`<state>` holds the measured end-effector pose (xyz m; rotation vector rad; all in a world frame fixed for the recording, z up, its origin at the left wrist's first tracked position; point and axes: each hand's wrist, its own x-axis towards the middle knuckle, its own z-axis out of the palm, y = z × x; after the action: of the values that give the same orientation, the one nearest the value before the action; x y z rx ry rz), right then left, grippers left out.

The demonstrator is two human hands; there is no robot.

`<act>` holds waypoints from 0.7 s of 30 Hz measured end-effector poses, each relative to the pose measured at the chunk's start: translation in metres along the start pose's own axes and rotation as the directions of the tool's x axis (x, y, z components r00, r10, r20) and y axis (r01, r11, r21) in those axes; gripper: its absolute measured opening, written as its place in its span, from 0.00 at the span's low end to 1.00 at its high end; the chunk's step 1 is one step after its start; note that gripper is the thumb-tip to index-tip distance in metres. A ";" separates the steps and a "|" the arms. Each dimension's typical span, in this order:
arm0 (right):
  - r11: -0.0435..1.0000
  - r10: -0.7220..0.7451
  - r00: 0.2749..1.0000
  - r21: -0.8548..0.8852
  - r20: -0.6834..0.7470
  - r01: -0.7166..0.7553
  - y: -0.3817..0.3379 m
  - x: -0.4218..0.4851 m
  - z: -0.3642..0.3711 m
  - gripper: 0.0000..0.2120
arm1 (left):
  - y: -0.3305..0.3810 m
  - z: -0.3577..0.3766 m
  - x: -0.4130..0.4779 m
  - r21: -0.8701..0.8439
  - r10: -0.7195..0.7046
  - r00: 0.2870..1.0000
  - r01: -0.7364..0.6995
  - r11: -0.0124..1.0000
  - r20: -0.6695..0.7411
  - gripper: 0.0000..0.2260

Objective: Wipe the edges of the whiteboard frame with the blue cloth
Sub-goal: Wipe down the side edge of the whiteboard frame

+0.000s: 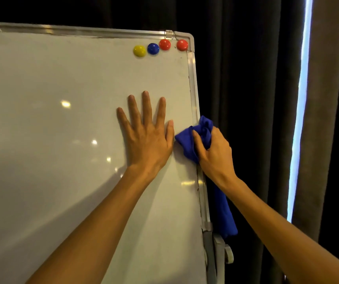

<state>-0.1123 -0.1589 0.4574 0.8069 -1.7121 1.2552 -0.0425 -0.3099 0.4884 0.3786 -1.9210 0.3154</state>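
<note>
A whiteboard point(62, 119) with a silver metal frame point(192, 78) fills the left and middle of the head view. My left hand point(147, 136) lies flat on the board surface, fingers spread, close to the right edge. My right hand point(213, 152) grips a bunched blue cloth point(187, 140) and presses it around the frame's right edge, about halfway down. A loose tail of the cloth hangs behind the board below my wrist.
Several round magnets sit in the board's top right corner: yellow point(139, 51), blue point(153, 48) and two red point(164, 44). Dark curtains point(246, 99) hang behind, with a bright strip of light point(300, 111) at right. A grey stand bracket point(218, 253) sits at the lower right edge.
</note>
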 end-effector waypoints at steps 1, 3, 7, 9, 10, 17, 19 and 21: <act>1.000 0.007 1.000 -0.001 0.023 -0.007 0.002 -0.009 -0.003 0.14 | 0.002 0.000 -0.006 0.001 0.002 1.000 -0.002 1.000 0.003 0.31; 1.000 0.015 0.997 -0.005 0.069 -0.014 0.006 -0.027 -0.008 0.13 | 0.008 0.001 -0.016 0.000 0.011 1.000 -0.011 1.000 0.010 0.31; 0.999 0.032 0.984 0.002 0.177 -0.033 0.015 -0.059 -0.019 0.19 | 0.015 0.004 -0.041 -0.011 0.035 0.999 -0.035 0.999 0.015 0.31; 0.999 0.053 0.966 -0.006 0.252 -0.053 0.019 -0.072 -0.026 0.24 | 0.018 0.007 -0.056 -0.016 0.055 0.998 -0.055 0.998 0.013 0.31; 0.998 0.057 0.955 -0.020 0.292 -0.054 0.022 -0.080 -0.030 0.26 | 0.020 0.007 -0.064 -0.028 0.065 0.998 -0.064 0.998 0.013 0.30; 0.980 0.012 0.784 -0.164 0.620 0.115 0.050 -0.117 -0.068 0.26 | 0.025 0.007 -0.114 -0.063 0.136 0.989 -0.133 0.989 0.049 0.30; 0.980 0.000 0.714 -0.143 0.701 0.140 0.057 -0.125 -0.081 0.25 | 0.024 0.005 -0.124 -0.068 0.147 0.987 -0.142 0.987 0.066 0.30; 0.994 -0.019 0.719 -0.067 0.695 0.092 0.061 -0.133 -0.089 0.23 | 0.025 0.003 -0.135 -0.079 0.153 0.986 -0.148 0.986 0.071 0.30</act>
<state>-0.0841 -0.0534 0.3248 1.3839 -2.2931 0.8483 -0.0075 -0.2728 0.3607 0.1995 -2.0358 0.3325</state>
